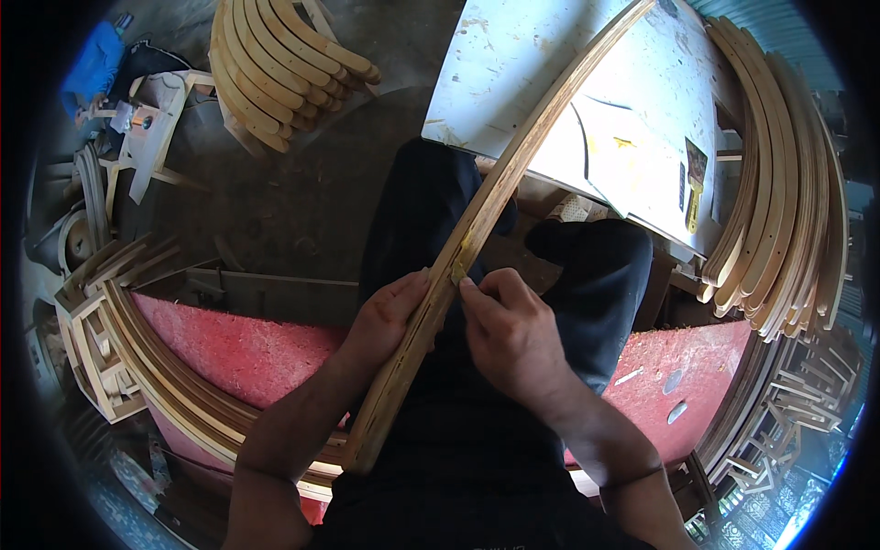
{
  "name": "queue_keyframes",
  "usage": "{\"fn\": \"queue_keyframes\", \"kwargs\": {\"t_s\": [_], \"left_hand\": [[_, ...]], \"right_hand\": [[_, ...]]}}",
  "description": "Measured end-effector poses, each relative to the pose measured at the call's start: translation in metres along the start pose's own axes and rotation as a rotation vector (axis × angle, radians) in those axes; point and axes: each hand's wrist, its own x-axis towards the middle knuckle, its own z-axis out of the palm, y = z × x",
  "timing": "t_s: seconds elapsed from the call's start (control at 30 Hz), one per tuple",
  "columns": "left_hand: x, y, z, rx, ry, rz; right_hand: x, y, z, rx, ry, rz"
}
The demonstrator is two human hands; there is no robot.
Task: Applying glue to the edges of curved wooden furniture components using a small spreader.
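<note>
A long curved wooden slat (486, 203) slants across my lap, its far end over the white table (495, 64). My left hand (390, 312) is wrapped around its lower half. Yellow paste (466, 246) is smeared along the slat's narrow edge, just beyond my hands. My right hand (509, 321) is closed in a pinch against that edge, thumb and forefinger at the near end of the smear. Whatever its fingertips hold is too small to name. On the table's right side lies a putty knife (695, 188) with a yellow handle.
Stacked curved slats stand at the right (779, 165) and far left (266, 64). More slats (183, 390) lie along the red board (238, 344) beside me. A person in blue (94, 64) is at upper left. Wooden frames (779, 431) fill the lower right.
</note>
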Motion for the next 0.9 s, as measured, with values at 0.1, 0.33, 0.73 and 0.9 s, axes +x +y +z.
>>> {"fn": "queue_keyframes", "kwargs": {"t_s": [0.1, 0.33, 0.73, 0.9], "left_hand": [[-0.001, 0.0, -0.004, -0.048, -0.042, -0.005], [0.0, 0.005, 0.0, -0.004, -0.03, -0.042], [0.0, 0.008, 0.001, -0.004, -0.027, -0.041], [0.0, 0.007, 0.001, -0.037, -0.034, -0.025]], "right_hand": [[0.009, 0.032, -0.021, 0.582, -0.109, 0.129], [0.042, 0.068, -0.009, 0.525, 0.081, -0.032], [0.033, 0.073, 0.001, 0.504, -0.029, -0.163], [0.025, 0.07, 0.01, 0.557, 0.017, -0.094]]}}
